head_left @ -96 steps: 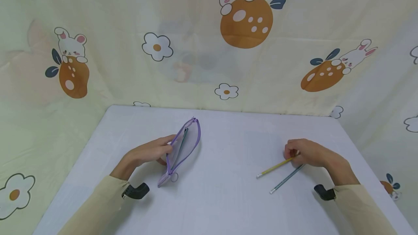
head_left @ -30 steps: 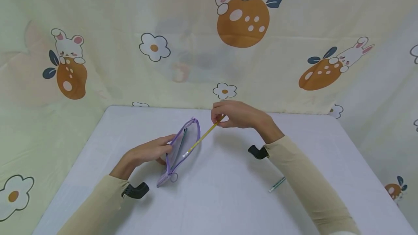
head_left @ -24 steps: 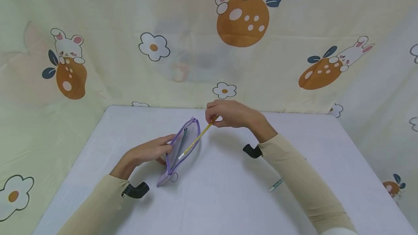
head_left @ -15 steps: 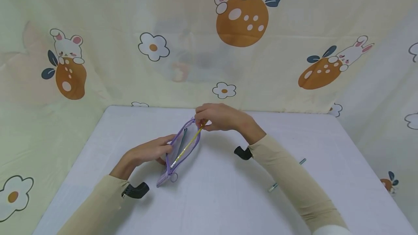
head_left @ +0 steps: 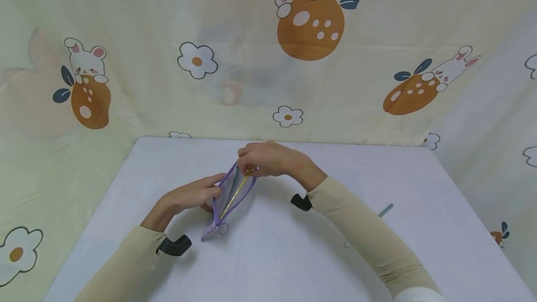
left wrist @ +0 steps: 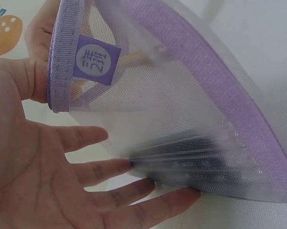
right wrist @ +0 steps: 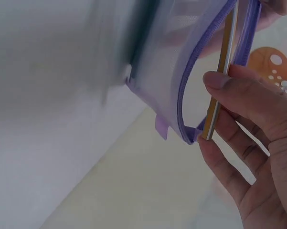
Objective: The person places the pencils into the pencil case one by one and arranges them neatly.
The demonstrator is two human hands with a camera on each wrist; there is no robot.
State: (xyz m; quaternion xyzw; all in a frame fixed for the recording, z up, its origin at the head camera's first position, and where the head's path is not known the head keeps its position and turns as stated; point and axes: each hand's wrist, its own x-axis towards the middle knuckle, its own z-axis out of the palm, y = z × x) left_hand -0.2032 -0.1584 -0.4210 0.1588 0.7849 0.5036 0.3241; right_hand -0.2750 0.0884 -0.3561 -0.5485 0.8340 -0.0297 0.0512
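My left hand (head_left: pixel 189 197) holds a mesh pencil pouch (left wrist: pixel 181 95) with purple edging, its thumb over the rim and its other fingers spread along the outside. The pouch's mouth gapes upward. My right hand (head_left: pixel 270 158) pinches a yellow pencil (right wrist: pixel 224 57) near one end between thumb and fingers. Most of that pencil lies inside the mouth, slanting down to the pouch's near end. A dark green pencil (head_left: pixel 233 188) lies inside too. Through the mesh in the left wrist view, dark contents (left wrist: pixel 191 157) show at the bottom, blurred.
Another green pencil (head_left: pixel 386 210) lies on the white table (head_left: pixel 268 264), its middle hidden by the right sleeve (head_left: pixel 361 232). A ring pull (head_left: pixel 223 229) hangs at the pouch's near end. A patterned curtain (head_left: pixel 243 83) stands behind the table.
My right hand has picked the yellow pencil off the table, carried it left, and lowered it into the pouch's mouth. The left hand and pouch have stayed in place.
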